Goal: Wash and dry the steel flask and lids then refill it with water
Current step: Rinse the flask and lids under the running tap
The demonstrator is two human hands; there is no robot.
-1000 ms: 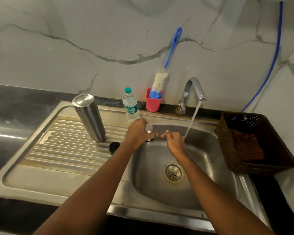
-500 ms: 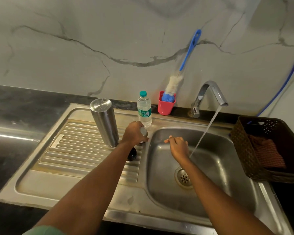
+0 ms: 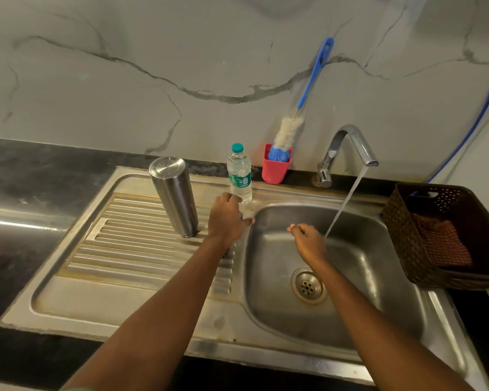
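The steel flask (image 3: 175,198) stands upside down on the ribbed drainboard (image 3: 141,249). Just right of it, my left hand (image 3: 226,218) hovers at the basin's left rim, thumb and fingers around a small steel lid (image 3: 245,211) that shows only as a pale blur. A dark lid (image 3: 228,252) peeks out from under my left wrist. Over the sink basin (image 3: 350,277), my right hand (image 3: 308,241) hangs with loosely curled fingers and holds nothing, just left of the water stream (image 3: 343,207) running from the tap (image 3: 350,142).
A clear plastic water bottle (image 3: 240,173) stands behind my left hand. A red cup (image 3: 275,167) with a blue-handled bottle brush (image 3: 311,80) sits by the wall. A brown basket (image 3: 401,221) holding a cloth (image 3: 441,241) stands right of the sink.
My left hand carried the steel lid from over the basin leftward to the drainboard's edge. My right hand drew back a little from the stream. The camera turned left.
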